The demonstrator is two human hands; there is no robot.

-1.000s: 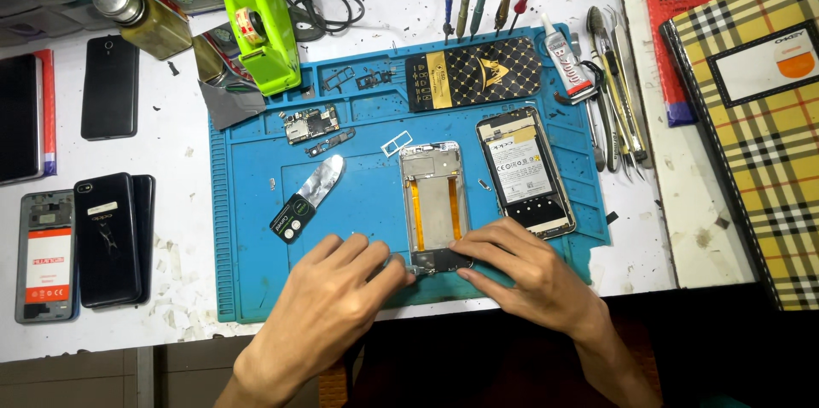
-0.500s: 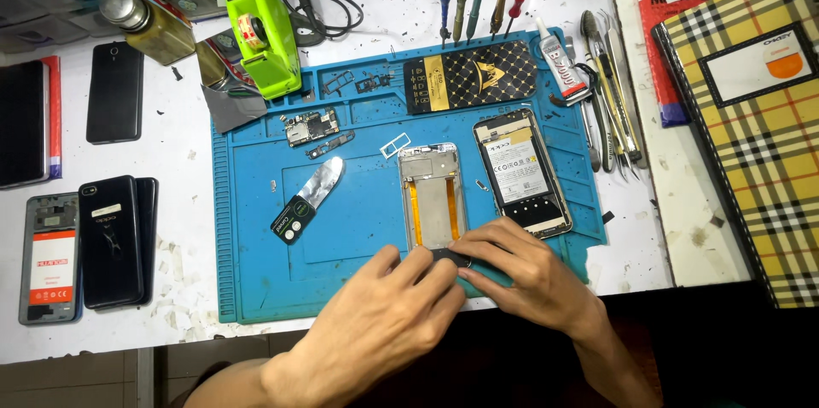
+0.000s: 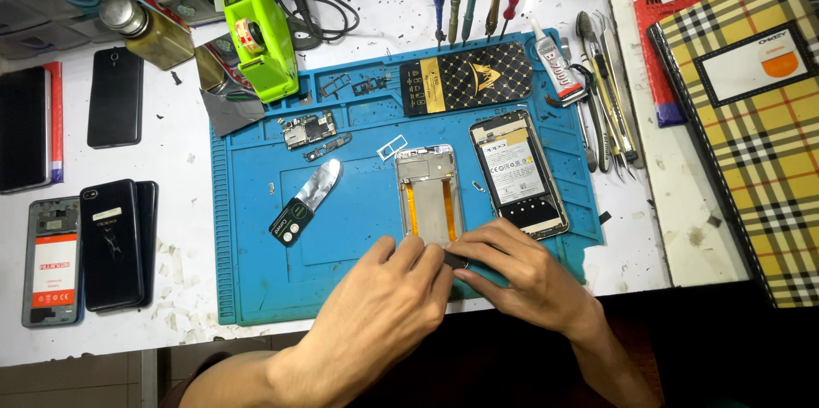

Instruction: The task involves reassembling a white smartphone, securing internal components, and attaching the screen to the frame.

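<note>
phone frame (image 3: pixel 429 195), silver with orange strips, lies open on the blue mat (image 3: pixel 256 280); left hand (image 3: pixel 384 306) and right hand (image 3: pixel 520 276) pinch a small dark part (image 3: pixel 455 260) at its lower end, white bench (image 3: pixel 183 152) around

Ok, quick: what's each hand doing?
Left hand: fingers curled, pressing on the phone frame's lower end.
Right hand: pinching a small dark part there.

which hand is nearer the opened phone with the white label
Right. The right hand lies just below the opened phone; the left hand sits further off, down to its left.
</note>
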